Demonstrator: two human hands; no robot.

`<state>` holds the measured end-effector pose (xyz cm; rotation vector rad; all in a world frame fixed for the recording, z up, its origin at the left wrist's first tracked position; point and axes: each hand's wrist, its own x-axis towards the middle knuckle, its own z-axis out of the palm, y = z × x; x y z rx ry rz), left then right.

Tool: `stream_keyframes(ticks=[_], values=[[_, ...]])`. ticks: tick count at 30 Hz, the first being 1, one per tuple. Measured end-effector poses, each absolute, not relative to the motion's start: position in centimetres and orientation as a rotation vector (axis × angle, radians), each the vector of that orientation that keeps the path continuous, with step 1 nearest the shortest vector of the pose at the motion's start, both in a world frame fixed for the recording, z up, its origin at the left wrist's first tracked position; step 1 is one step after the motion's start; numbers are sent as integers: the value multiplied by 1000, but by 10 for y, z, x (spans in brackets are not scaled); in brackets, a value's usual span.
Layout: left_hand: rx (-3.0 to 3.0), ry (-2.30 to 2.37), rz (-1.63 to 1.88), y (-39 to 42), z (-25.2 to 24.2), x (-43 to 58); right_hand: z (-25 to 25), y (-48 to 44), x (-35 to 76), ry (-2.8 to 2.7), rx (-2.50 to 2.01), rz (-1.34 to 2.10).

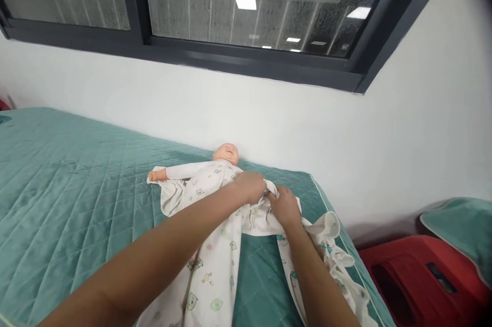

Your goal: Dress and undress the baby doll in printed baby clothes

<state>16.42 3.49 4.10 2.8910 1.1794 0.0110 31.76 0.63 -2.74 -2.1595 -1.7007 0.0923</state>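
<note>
the doll [226,154] is laid on its back on the green quilted bed cover [96,214], its head toward the wall. its body and legs are covered by the printed garment [217,265], so that part can be judged done. the arm at the left of the view is stretched out, with its hand [157,176] left bare, above a loose fold of printed cloth; that side seems unfinished. at the other side, white cloth [261,222] is being worked, and the second arm cannot be made out. the cloth is pinched in the grip of the right hand [286,206] and, apparently, the left hand [249,187], whose fingertips are partly hidden. whether anything is fastened cannot be told.
</note>
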Motion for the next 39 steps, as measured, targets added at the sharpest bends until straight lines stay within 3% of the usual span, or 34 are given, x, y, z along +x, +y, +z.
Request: stream_keyframes(ticks=[16,39], values=[[2909,1242,-142,71,3,217,-23,8,315,-1532,-2041,254],[3075,1110,-267,79,41,183,-37,17,333,-1328,-1878,461]])
